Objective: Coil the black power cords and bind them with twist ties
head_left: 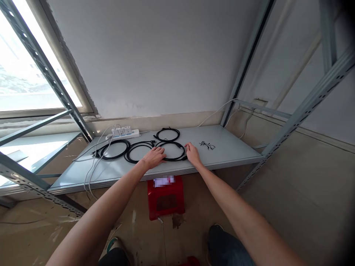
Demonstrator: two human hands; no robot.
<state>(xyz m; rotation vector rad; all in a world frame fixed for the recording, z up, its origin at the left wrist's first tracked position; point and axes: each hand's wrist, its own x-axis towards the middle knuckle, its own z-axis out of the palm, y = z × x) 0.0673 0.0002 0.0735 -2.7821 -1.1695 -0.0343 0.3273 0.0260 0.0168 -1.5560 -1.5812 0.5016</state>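
Several coils of black cable lie on the grey metal shelf [222,142]. My left hand [154,157] rests with its fingers stretched out over the left side of the front right black cable [172,160]. At that coil's right side, the fingers of my right hand [192,153] are bent together on the cable, near a thick dark end. Another black cable [135,147] lies coiled just left of my left hand, and one more coil [113,158] is farther left. Behind them sits a smaller-looking coil [168,129]. Short black ties [207,145] lie loosely to the right of my right hand.
A white power strip [130,134] with plugs stands at the back left, and white cords [93,168] hang over the shelf's front edge. Metal uprights [245,66] frame the shelf. Below is a red plastic stool [165,201]. A window [33,70] is at the left.
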